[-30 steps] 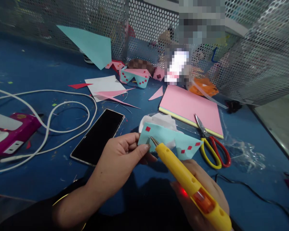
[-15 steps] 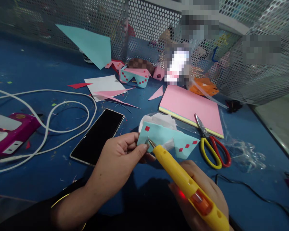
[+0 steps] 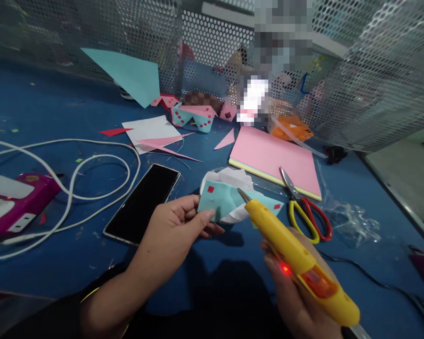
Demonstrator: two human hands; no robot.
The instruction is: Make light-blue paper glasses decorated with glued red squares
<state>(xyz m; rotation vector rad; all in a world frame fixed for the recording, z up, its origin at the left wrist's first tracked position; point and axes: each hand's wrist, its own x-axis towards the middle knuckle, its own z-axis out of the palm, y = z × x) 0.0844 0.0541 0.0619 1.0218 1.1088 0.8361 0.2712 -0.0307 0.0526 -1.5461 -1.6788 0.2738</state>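
Note:
Between the thumb and fingers of my left hand (image 3: 182, 226) is the left end of a light-blue paper cutout (image 3: 226, 195) with small red squares on it. A small dot, perhaps glue, shows near its left end. My right hand (image 3: 291, 278) is wrapped round a yellow glue gun (image 3: 286, 245), its red light lit. The metal nozzle points up and left, over the middle of the cutout; whether it touches the paper I cannot tell. Behind the cutout lies crumpled white tissue (image 3: 233, 176). The gun's body hides part of the cutout's right side.
Scissors (image 3: 297, 202) and a pink paper stack (image 3: 275, 157) lie on the right. A black phone (image 3: 144, 202), a white cable (image 3: 137, 155) and a purple power strip (image 3: 31, 202) are on the left. Finished-looking paper glasses (image 3: 194, 117) stand at the back, by a mesh panel (image 3: 219, 37).
My right hand has drawn the glue gun right and its nozzle up, off the cutout's left end. A small dot shows there now. My left hand keeps hold of the cutout.

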